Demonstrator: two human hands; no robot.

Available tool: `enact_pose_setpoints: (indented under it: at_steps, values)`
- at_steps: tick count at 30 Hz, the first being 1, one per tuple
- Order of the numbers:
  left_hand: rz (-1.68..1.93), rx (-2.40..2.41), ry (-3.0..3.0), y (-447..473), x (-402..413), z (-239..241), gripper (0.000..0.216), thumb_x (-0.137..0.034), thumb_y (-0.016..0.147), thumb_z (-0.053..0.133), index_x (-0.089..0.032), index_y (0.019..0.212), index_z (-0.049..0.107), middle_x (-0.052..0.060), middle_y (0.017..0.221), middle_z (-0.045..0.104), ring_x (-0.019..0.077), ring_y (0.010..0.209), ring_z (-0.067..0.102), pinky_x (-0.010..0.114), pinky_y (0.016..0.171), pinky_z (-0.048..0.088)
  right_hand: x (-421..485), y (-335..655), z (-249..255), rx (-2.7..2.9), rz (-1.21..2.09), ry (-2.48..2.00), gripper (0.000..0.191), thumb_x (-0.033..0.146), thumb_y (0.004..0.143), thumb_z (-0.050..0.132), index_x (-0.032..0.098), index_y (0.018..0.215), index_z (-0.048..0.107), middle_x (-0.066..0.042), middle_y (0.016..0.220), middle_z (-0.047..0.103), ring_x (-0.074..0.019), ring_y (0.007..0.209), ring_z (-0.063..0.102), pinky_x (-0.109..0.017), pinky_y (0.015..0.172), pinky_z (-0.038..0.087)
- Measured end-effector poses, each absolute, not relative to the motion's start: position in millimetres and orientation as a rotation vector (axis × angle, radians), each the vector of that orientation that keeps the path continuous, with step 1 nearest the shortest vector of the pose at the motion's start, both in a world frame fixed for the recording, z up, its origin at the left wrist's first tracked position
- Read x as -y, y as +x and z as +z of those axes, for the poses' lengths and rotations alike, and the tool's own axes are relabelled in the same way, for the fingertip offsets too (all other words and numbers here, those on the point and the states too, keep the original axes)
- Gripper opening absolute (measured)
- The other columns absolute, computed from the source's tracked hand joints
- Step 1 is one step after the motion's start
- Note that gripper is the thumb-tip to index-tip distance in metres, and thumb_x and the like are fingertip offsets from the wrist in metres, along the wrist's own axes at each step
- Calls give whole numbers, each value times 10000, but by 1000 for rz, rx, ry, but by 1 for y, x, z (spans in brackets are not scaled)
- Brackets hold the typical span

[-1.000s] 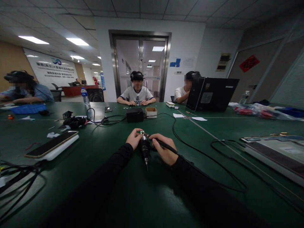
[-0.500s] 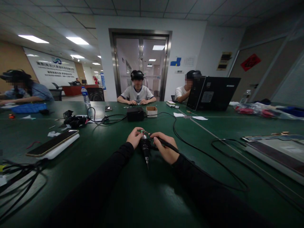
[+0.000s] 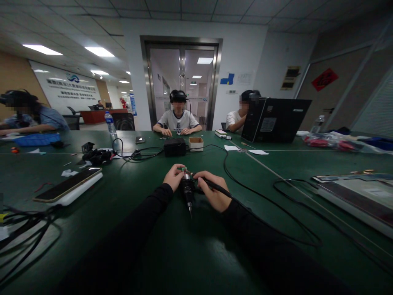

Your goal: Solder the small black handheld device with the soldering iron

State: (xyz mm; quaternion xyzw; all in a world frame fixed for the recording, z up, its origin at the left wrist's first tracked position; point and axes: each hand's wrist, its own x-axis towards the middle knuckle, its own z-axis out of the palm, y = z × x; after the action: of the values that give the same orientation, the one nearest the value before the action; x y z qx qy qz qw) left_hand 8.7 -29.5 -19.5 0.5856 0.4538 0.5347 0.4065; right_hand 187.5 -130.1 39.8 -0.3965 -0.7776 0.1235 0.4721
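Note:
My left hand (image 3: 174, 177) is closed, its thumb and fingers pinching a small green circuit board (image 3: 184, 169) at the rear of a dark tool. That tool, a black and silver motor body with a thin pointed bit (image 3: 188, 191), lies on the table with its bit toward me. Red wire shows near the board. In my right hand (image 3: 217, 196), a soldering iron (image 3: 215, 186) with a black handle and cord is gripped like a pen. Its tip is close to the board's wires; whether it touches them, I cannot tell.
Ahead stand a black box (image 3: 175, 146) and a small open carton (image 3: 195, 144). A phone (image 3: 69, 185) and tangled black cables (image 3: 27, 229) lie left. The iron's cord (image 3: 276, 215) loops rightward near a flat panel (image 3: 362, 200). Co-workers sit across the green table (image 3: 147, 262).
My hands, the iron and the motor tool stay almost in place, with only tiny shifts. The co-worker opposite has moved one hand slightly.

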Motion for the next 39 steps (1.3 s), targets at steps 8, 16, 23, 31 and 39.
enact_pose_setpoints:
  at_steps: [8,16,23,31,39]
  values:
    - [1368,-1154,1514,9,29,-20,254,-172,740,573,-193,992,592,12,773,661,152,712,608,254,672,452,130,187,39,1919,303,-961,205,261,913,463,208,921,661,-15,802,693,-137,724,640,-225,672,469]
    - [1361,-1155,1509,8,30,-21,251,-179,739,577,-197,989,593,6,769,658,145,693,597,259,682,454,130,188,40,1885,286,-977,212,276,913,465,204,909,664,-20,784,694,-143,710,640,-232,658,477]
    - [1359,-1149,1498,8,32,-18,255,-166,729,584,-199,981,595,10,778,657,151,719,608,261,685,455,130,188,40,1880,280,-1002,212,268,906,468,207,913,671,-19,777,692,-146,715,638,-231,654,477]
    - [1344,-1158,1488,10,34,-13,249,-145,728,564,-197,970,594,10,775,647,146,715,599,256,681,447,130,188,41,1880,266,-1005,209,265,903,469,208,908,671,-19,781,692,-145,707,635,-230,653,471]
    - [1345,-1154,1469,10,34,-14,258,-171,713,581,-209,968,593,-1,776,645,141,681,581,261,691,450,132,188,42,1893,281,-965,219,269,908,462,200,894,670,-23,755,693,-148,698,641,-238,653,479]
